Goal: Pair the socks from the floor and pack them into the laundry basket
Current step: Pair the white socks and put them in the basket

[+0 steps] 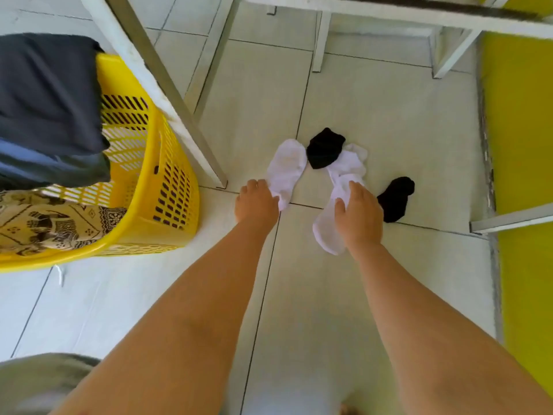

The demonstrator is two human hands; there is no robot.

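Several socks lie on the white tiled floor. My left hand [256, 203] grips the near end of a white sock [286, 167]. My right hand [359, 215] holds another white sock [326, 226] that hangs down from my fingers. A further white sock [348, 161] lies just beyond my right hand, partly under a black sock [324, 148]. A second black sock [395, 197] lies to the right of my right hand. The yellow laundry basket [155, 187] stands at the left.
Dark folded clothes [48, 100] and a patterned cloth [57, 223] fill the basket. A white metal frame leg [185, 115] slants down between the basket and the socks. More white frame legs [321, 40] stand beyond. A yellow wall [520, 145] runs along the right.
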